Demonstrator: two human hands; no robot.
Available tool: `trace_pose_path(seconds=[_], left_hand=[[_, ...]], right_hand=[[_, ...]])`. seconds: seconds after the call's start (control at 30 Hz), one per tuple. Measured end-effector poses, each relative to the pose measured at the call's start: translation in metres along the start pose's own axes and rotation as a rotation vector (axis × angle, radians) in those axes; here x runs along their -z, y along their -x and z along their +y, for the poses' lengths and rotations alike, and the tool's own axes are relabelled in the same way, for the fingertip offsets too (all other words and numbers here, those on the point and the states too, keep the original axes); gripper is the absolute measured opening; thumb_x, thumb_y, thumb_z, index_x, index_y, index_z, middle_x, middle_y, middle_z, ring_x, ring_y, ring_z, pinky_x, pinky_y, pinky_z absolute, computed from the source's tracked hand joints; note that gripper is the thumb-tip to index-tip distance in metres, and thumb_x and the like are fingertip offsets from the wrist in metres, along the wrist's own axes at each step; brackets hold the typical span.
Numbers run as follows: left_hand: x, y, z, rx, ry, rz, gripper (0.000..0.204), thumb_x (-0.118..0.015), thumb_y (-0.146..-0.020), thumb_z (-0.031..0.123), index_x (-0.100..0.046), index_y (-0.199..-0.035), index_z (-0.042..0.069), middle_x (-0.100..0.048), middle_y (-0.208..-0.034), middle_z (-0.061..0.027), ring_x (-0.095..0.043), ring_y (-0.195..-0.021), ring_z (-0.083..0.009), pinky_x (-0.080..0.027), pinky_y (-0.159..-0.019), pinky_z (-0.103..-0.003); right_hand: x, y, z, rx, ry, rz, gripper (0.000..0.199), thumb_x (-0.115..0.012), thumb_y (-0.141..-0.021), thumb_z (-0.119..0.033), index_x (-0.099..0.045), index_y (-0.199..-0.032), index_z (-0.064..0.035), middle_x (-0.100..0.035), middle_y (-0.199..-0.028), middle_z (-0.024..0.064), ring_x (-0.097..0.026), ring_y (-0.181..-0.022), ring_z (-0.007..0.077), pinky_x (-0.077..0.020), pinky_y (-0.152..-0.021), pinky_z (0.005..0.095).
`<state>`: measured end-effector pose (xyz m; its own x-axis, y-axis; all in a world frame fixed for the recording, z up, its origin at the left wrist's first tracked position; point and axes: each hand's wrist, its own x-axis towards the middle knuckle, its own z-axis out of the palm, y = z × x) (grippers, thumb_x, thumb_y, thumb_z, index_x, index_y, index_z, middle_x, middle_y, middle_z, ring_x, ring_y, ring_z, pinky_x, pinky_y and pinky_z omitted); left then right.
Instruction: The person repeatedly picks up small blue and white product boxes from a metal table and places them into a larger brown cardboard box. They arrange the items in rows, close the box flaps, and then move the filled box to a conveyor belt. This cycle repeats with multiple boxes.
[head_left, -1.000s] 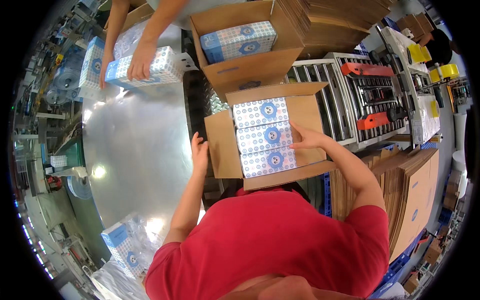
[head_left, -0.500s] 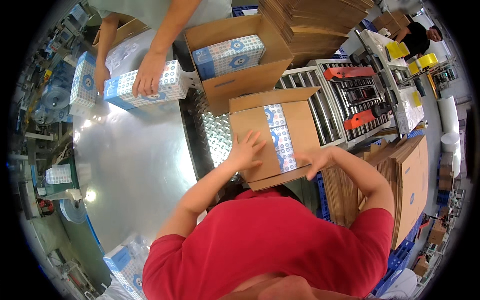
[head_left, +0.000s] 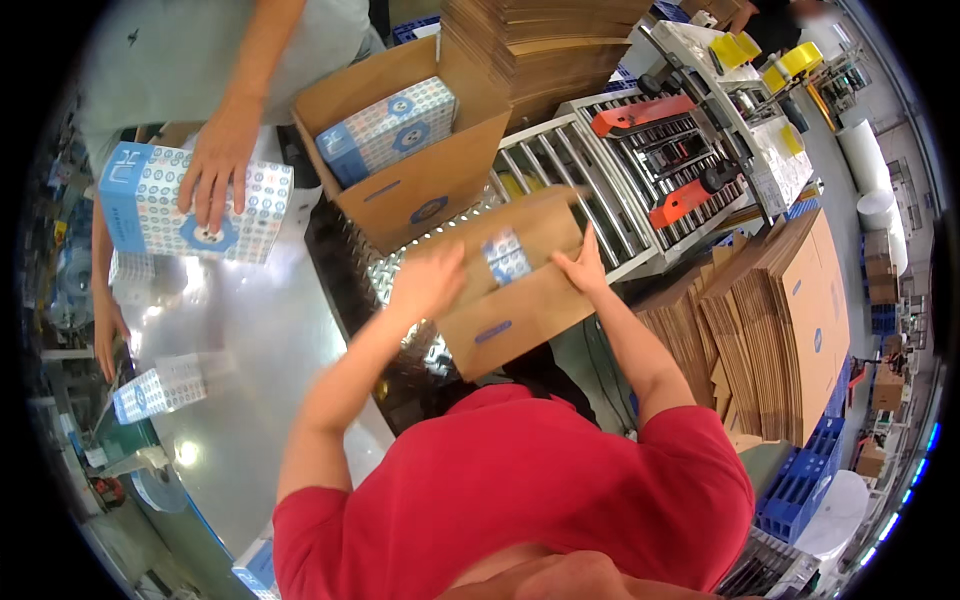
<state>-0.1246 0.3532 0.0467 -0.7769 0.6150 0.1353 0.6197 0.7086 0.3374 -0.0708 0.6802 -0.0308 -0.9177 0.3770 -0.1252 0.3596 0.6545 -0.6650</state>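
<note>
In front of me a brown cardboard carton (head_left: 520, 325) stands tilted, its near side facing me. Between its flaps a strip of blue-and-white patterned boxes (head_left: 507, 258) shows; the rest of its contents is hidden. My right hand (head_left: 584, 263) grips the carton's right end, thumb on the cardboard. Over the left end is my left hand (head_left: 430, 285), smeared by motion, so its fingers cannot be made out. Beyond it sits a second open carton (head_left: 420, 195) with a patterned box (head_left: 395, 130) inside.
At the upper left, a co-worker's hand (head_left: 215, 165) holds a patterned box (head_left: 150, 215) over the metal table (head_left: 300, 350). A roller conveyor (head_left: 560, 165) runs to the right of the cartons. Flattened cartons (head_left: 775, 325) are stacked at my right, more (head_left: 550, 50) at the back.
The carton before me has turned and tilted, its near side now showing. My right hand has moved up to its right end, my left hand leftward. The co-worker has lifted a patterned box.
</note>
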Motion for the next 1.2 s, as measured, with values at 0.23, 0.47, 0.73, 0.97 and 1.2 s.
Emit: trace_pose_path(seconds=[0.23,0.47,0.73,0.97,1.2], left_hand=[[-0.104,0.059,0.028,0.607,0.350,0.357,0.052,-0.054,-0.086,0.014,-0.040,-0.136,0.005,-0.028,-0.145,-0.0222,-0.025,-0.135,-0.0369,-0.019,-0.109,-0.049],[-0.142,-0.037,0.113,1.059,1.461,0.644,0.071,-0.056,-0.092,0.019,-0.011,-0.145,0.005,-0.027,-0.145,-0.0146,-0.034,-0.128,-0.0254,-0.031,-0.105,-0.037],[-0.237,-0.283,0.170,0.761,1.428,0.630,0.071,-0.054,-0.091,0.010,-0.008,-0.145,0.003,-0.026,-0.145,-0.0164,-0.033,-0.129,-0.0261,-0.029,-0.107,-0.036],[-0.267,-0.477,0.250,0.585,1.139,0.537,0.066,-0.052,-0.089,0.006,-0.012,-0.142,-0.001,-0.030,-0.140,-0.0188,-0.036,-0.125,-0.0299,-0.027,-0.106,-0.036],[-0.292,-0.517,0.231,0.691,1.338,-0.047,0.073,-0.044,-0.093,0.043,-0.011,-0.146,0.005,-0.028,-0.146,-0.0187,-0.034,-0.131,-0.0301,-0.032,-0.102,-0.040]], right_hand=[[-0.007,-0.023,-0.035,-0.050,0.087,0.101,0.083,-0.071,-0.073,-0.043,-0.037,-0.133,0.0015,-0.051,-0.127,0.0209,-0.049,-0.117,0.0347,-0.0385,-0.096,0.0462],[0.053,-0.136,0.005,0.134,0.008,-0.058,0.079,-0.074,-0.069,-0.041,-0.042,-0.127,0.0011,-0.060,-0.107,0.0194,-0.058,-0.102,0.0336,-0.0466,-0.085,0.0402],[0.148,-0.302,0.123,0.435,0.584,0.156,0.062,-0.044,-0.088,-0.032,-0.031,-0.138,0.0016,-0.024,-0.148,0.0200,-0.020,-0.139,0.0300,-0.0122,-0.114,0.0415],[0.213,-0.336,0.188,0.425,0.179,0.187,0.047,-0.049,-0.086,-0.020,-0.045,-0.127,0.0033,-0.039,-0.137,0.0217,-0.033,-0.130,0.0337,-0.0246,-0.109,0.0445],[0.158,-0.080,0.176,0.506,-0.175,0.153,0.025,-0.062,-0.070,-0.006,-0.061,-0.094,-0.0030,-0.060,-0.104,0.0145,-0.056,-0.102,0.0320,-0.0450,-0.089,0.0420]])
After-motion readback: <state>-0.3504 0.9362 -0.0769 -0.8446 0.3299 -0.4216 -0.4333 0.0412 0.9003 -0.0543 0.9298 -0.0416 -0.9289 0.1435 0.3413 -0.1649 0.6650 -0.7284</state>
